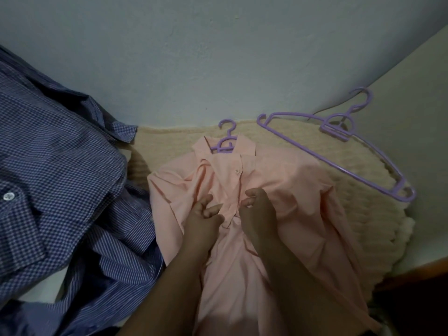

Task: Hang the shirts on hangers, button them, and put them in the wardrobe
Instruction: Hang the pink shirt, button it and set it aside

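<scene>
**Both hands at the front of the pink shirt**

The left hand (pixel 203 220) and right hand (pixel 258 214) came in from the bottom of the view and met over the middle of the pink shirt (pixel 286 202). The left fingers (pixel 206 201) were bent and partly spread, pinching the cloth at the left edge of the button strip. The right fingers (pixel 249 197) were curled, nipping the strip from the other side. The two hands sat just beside each other, with only the strip between them.

Three shirts showed: the pink one, a blue checked shirt (pixel 60 154) and a blue striped shirt (pixel 116 263), the last two heaped together at the left. One fastened button (pixel 237 171) showed below the pink collar. There were two purple hangers: one hanger (pixel 226 138) inside the pink shirt, its hook poking out at the collar, and a spare hanger (pixel 339 139) lying bare to the right.

The pink shirt lay front-up on a cream knitted blanket (pixel 351 190), close to a pale wall (pixel 218 57). The forearms hid its lower front.
</scene>
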Available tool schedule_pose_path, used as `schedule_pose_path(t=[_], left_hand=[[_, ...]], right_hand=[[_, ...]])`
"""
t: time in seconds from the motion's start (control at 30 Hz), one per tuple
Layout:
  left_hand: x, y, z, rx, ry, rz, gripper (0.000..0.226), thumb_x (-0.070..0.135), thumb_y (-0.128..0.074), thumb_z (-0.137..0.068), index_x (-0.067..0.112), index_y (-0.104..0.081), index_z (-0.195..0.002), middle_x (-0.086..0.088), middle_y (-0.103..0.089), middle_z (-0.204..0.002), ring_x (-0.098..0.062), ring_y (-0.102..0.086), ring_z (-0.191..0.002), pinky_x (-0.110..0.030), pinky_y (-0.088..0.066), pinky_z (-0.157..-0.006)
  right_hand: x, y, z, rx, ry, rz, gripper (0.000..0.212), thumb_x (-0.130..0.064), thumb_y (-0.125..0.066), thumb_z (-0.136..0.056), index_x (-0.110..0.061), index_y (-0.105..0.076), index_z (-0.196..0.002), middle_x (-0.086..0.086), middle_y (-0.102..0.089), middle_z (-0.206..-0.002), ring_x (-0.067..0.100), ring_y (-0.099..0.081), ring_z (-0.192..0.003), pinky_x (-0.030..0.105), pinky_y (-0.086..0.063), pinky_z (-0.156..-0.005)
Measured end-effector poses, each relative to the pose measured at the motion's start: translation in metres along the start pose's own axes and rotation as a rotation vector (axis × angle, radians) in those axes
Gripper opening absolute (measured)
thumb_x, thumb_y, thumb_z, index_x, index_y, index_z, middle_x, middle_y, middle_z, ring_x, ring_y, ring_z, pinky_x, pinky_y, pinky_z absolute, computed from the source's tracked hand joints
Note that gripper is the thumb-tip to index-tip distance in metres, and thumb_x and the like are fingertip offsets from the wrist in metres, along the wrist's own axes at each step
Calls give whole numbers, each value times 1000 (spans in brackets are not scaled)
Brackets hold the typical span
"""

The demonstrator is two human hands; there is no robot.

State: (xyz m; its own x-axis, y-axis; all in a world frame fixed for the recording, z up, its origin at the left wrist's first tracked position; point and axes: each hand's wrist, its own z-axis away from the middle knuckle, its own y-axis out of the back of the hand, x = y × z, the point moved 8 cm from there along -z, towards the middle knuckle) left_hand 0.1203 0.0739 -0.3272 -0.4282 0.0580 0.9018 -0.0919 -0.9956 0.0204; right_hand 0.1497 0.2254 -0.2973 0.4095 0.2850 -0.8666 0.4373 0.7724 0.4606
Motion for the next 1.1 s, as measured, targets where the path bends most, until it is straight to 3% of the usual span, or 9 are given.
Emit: schedule_pose_path(t=[0.27, 0.37, 0.47, 0.57, 0.7, 0.8, 0.87, 1.0, 1.1], left_hand=[[27, -13, 1, -5, -185, -163, 60, 7, -72, -81, 10, -47, -135, 4, -70, -79, -10, -66, -69, -24, -53, -61], [40, -16, 3, 4, -252, -217, 56, 7, -72, -78, 12, -51, -130, 1, -71, -88, -13, -68, -80, -33, -58, -75], [46, -13, 8, 24, -272, -250, 54, 14, -71, -74, 23, -52, -124, 0, -71, -100, -13, -68, -88, -34, -57, -81], [44, -8, 19, 48, -281, -257, 50, 20, -70, -71, 31, -53, -117, 0, -69, -89, -18, -68, -84, -39, -55, -82], [36, -7, 31, 23, -252, -352, 23, 16, -68, -80, 22, -67, -102, 3, -71, -86, -14, -66, -78, -31, -56, -77], [29, -10, 39, -26, -207, -381, 9, 15, -65, -81, 11, -73, -80, -3, -70, -71, -10, -60, -64, -25, -48, -63], [25, -10, 43, -11, -169, -377, 15, 16, -64, -80, 6, -70, -71, -8, -69, -70, -10, -57, -62, -25, -46, -62], [29, -9, 49, 22, -185, -337, 30, 16, -61, -81, 6, -54, -53, -5, -56, -55, -5, -46, -54, -23, -38, -54], [35, -9, 51, 51, -213, -319, 34, 18, -59, -84, 2, -52, -55, -7, -51, -54, -7, -41, -51, -24, -36, -51]], right_hand=[[-6, -7, -6, -81, -4, 76, 22, -9, -50, -89, -20, -50, -107, -1, -60, -95, 19, -56, -85, 26, -39, -70], [-7, -7, -6, -118, 5, 89, 20, -7, -51, -88, -15, -51, -106, 5, -59, -93, 23, -55, -82, 28, -39, -69], [-4, -7, -6, -145, -8, 63, 21, -3, -58, -82, -16, -50, -96, 8, -60, -93, 23, -56, -83, 28, -41, -70], [3, 5, -1, -86, -84, -85, 25, -1, -63, -79, -22, -50, -81, 6, -61, -92, 23, -60, -83, 29, -48, -69], [14, 13, 19, -84, -220, -401, 23, 8, -58, -82, -13, -52, -82, 10, -59, -83, 21, -60, -71, 22, -46, -44], [18, 12, 30, -65, -245, -486, 24, 12, -57, -80, -12, -53, -80, 10, -60, -79, 18, -58, -62, 17, -44, -40], [22, 10, 33, -30, -250, -519, 26, 14, -55, -79, -13, -54, -79, 7, -60, -73, 17, -58, -59, 20, -48, -45], [16, 10, 36, 52, -137, -406, 29, 7, -54, -73, -22, -55, -72, -3, -60, -72, 28, -65, -79, 47, -56, -75], [4, 15, 38, 89, -78, -344, 29, 3, -55, -74, -26, -54, -71, -5, -58, -72, 28, -63, -82, 48, -53, -79]])
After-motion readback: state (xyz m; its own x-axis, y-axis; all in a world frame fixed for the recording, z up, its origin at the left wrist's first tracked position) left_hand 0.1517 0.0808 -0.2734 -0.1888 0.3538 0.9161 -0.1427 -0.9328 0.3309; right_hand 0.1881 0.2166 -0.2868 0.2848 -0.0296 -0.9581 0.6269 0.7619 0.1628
